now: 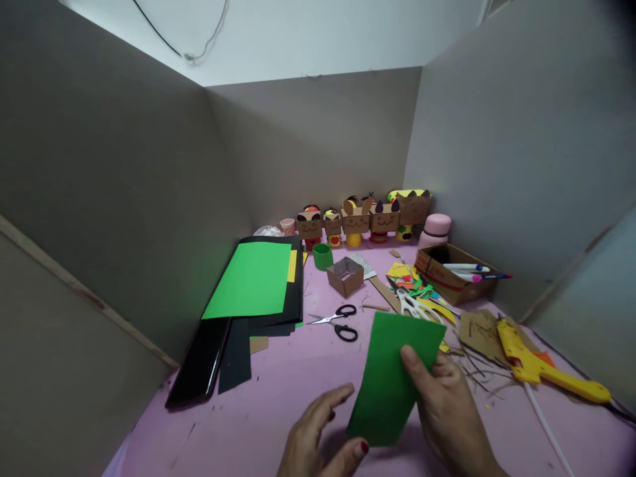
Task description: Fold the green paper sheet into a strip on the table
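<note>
At lower centre, the green rectangular paper sheet [385,377] is grasped in the grip of the right hand [450,407], beside the loosely opened left hand [315,434], and should be held lightly against creasing.

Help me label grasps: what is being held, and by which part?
The right grip holds a green sheet by its right side, thumb on its face; the left grip is open.

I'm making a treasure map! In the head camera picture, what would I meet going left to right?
Shiny black flat thing → big green sheet → black-handled scissors → green paper held in the right hand → yellow glue gun.
</note>
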Demonstrator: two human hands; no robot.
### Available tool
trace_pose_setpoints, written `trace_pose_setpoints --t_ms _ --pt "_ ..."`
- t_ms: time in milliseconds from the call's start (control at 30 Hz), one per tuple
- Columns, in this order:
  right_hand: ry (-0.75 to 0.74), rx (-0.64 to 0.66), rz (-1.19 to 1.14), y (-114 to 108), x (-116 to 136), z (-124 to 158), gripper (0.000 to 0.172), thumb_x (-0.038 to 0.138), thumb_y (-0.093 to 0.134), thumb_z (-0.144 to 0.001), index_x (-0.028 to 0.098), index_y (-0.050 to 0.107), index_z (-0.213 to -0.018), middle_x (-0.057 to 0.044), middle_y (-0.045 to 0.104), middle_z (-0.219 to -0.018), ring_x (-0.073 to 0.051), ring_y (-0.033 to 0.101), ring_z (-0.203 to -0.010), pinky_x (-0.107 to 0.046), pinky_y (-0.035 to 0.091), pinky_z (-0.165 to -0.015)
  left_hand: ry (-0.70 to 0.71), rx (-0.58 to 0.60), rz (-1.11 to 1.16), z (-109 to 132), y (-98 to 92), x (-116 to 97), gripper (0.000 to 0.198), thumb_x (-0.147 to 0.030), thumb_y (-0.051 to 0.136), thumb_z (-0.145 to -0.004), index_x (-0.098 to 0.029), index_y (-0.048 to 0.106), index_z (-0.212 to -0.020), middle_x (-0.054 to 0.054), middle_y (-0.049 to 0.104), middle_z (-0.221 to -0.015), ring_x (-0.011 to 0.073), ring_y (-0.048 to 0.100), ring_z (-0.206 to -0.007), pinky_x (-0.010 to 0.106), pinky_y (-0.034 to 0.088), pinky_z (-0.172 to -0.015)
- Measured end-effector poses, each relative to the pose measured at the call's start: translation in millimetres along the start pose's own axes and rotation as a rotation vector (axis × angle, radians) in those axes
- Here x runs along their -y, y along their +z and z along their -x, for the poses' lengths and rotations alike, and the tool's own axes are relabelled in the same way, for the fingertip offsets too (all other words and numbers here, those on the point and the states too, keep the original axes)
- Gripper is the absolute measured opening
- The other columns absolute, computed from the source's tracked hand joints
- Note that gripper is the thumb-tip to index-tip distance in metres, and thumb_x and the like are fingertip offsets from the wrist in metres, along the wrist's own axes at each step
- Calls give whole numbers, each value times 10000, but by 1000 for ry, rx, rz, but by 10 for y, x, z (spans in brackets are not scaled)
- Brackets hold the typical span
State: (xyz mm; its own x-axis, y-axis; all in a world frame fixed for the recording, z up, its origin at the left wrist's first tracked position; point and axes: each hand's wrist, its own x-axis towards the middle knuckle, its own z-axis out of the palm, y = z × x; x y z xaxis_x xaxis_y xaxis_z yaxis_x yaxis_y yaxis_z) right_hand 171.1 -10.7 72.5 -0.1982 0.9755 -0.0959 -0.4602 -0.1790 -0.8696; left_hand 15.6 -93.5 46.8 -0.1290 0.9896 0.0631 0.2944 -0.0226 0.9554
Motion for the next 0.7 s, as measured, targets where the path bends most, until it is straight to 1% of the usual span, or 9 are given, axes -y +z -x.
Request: trace_pose_setpoints --t_ms 67,133,200,267,367,433,533,633,700 --pt "19 87 124 52 -28 92 226 419 734 -680 197 742 -725 -14 688 -570 -149 583 -512 -225 474 -485 33 -106 143 -55 18 -241 499 -363 722 -669 -255 621 -1145 94 660 -1157 268 576 -1059 358 421 -925" --pt "21 180 199 108 -62 171 265 445 705 -698 186 752 -725 -10 653 -554 -136 533 -505 -222 429 -476 23 -146 294 -120 35 -473 502 -346 761 -620 -273 643 -1102 66 680 -1106 256 592 -1024 325 449 -879" --pt "-3 281 245 146 -96 221 309 468 675 -713 168 747 -691 4 592 -513 -111 458 -479 -213 367 -457 -35 -189 373 -184 40 -654 306 -345 765 -614 -251 724 -903 51 718 -973 228 630 -911 268 479 -786" --pt "-41 355 282 156 -114 239 334 479 662 -716 156 727 -660 9 555 -503 -105 423 -487 -208 333 -451 -97 -221 407 -233 39 -759 136 -343 754 -630 -213 735 -666 35 724 -753 180 636 -728 218 483 -660" --pt "-93 326 273 134 -90 234 316 492 662 -701 177 690 -693 -6 597 -578 -142 494 -569 -218 381 -502 -134 -221 427 -262 50 -793 166 -339 749 -635 -192 717 -565 22 687 -594 150 599 -587 201 461 -557" --pt "-142 255 296 117 -47 225 299 488 643 -721 193 646 -673 7 579 -575 -139 495 -565 -217 376 -511 -108 -220 396 -254 65 -773 153 -331 751 -629 -191 728 -571 47 719 -675 181 631 -662 222 476 -614" --pt "-209 164 395 104 14 210 340 462 583 -790 195 559 -581 45 452 -502 -106 400 -487 -219 304 -467 -100 -206 357 -226 74 -737 181 -366 736 -645 -188 750 -622 66 723 -737 211 637 -736 250 476 -679" --pt "-203 150 407 83 33 183 369 459 555 -814 197 518 -558 51 395 -504 -109 365 -494 -233 283 -469 -176 -160 363 -206 52 -720 326 -477 694 -674 -158 732 -624 24 619 -545 142 527 -547 212 406 -521" --pt "-172 198 396 61 24 164 378 469 543 -819 196 513 -561 45 399 -517 -116 368 -509 -236 291 -478 -194 -168 361 -201 36 -716 411 -537 669 -677 -145 689 -555 -6 524 -474 109 434 -496 195 339 -471"
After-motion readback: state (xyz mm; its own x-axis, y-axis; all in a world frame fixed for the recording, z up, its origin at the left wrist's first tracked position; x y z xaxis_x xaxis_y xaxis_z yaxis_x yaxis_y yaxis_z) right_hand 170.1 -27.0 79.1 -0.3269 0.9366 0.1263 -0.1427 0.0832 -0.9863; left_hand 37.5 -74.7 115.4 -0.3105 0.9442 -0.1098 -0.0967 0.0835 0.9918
